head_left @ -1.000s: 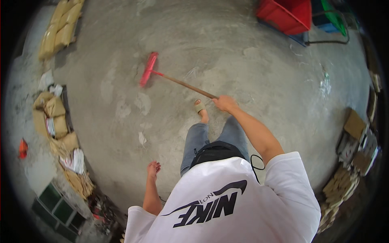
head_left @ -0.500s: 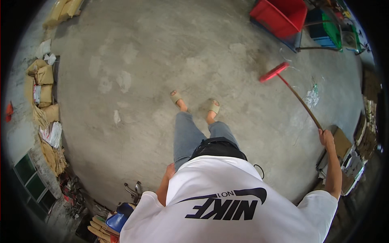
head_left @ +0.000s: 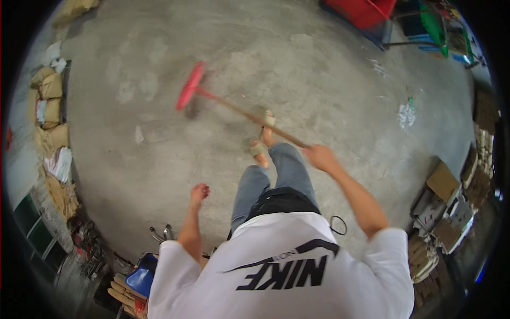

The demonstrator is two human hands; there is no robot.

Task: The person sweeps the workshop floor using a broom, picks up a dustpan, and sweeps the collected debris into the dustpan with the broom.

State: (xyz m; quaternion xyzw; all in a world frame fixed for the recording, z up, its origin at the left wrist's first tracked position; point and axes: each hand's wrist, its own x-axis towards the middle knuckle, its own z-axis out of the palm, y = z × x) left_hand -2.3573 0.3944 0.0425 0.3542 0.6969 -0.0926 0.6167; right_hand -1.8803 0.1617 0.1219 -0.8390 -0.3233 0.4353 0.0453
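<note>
- I see the broom (head_left: 241,111) held out over the grey floor (head_left: 159,48), with its red brush end (head_left: 190,86) on the far left and its brown stick slanting back to the right.
- My right hand (head_left: 321,157) is at the near end of the broom, with its fingers closed around the stick.
- The brush end is blurry, so I can't tell if it touches the floor.
- My left hand (head_left: 200,193) hangs on the near side of the broom, well apart from it. Its fingers look a bit curled, but they are too small for me to tell how far open they are. I see nothing in them.
- Two tan sandals (head_left: 256,148) are by the middle of the broom, and the stick crosses by the feet.
- Right of the broom, some crumpled plastic (head_left: 407,116) lies on the floor.
- Past the broom, on the far right, are a red bin (head_left: 366,11) and a green bin (head_left: 434,29).
- Well left of the broom are brown bags (head_left: 51,111) in a row.
</note>
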